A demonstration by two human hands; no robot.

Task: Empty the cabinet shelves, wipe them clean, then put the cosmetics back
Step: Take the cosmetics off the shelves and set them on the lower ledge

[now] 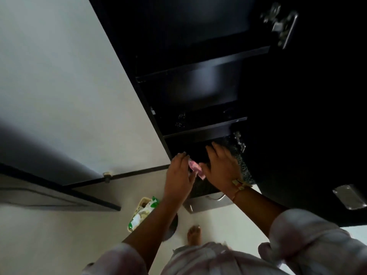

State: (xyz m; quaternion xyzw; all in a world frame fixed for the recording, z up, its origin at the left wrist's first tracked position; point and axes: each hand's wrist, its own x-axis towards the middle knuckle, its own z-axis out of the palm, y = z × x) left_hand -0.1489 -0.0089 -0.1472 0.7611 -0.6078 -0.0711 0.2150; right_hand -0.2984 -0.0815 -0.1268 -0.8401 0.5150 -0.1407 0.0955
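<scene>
Head view, looking steeply down the front of a dark cabinet (198,86) whose door (307,135) hangs open at the right, its two metal hinges (280,22) catching light; we see two dark shelf boards (202,64) crossing the opening, and the spaces above them show no cosmetics that we can make out — only faint glints on the lower board. Both of our bare hands meet at the front edge of the lowest compartment, above a speckled dark counter (206,187); the left hand (180,171) has its fingers curled and its thumb pressed on a small pink item (195,168), which it pinches at one end; the right hand (222,165) lies flatter, fingers extended into the compartment, its thumb touching the other end of the same pink item, though we cannot tell whether it grips; a yellow band (241,184) circles the right wrist. The item is too small and blurred to name — cloth or packet. Below the counter's front edge a steel drawer front (208,203) with a bar handle shows. On the pale floor (59,235), left of the forearms, stands a cream basket (142,202) holding a green-and-white pouch (143,213); one bare foot (194,235) rests near it; pale rolled sleeves (297,239) fill the lower edge.
</scene>
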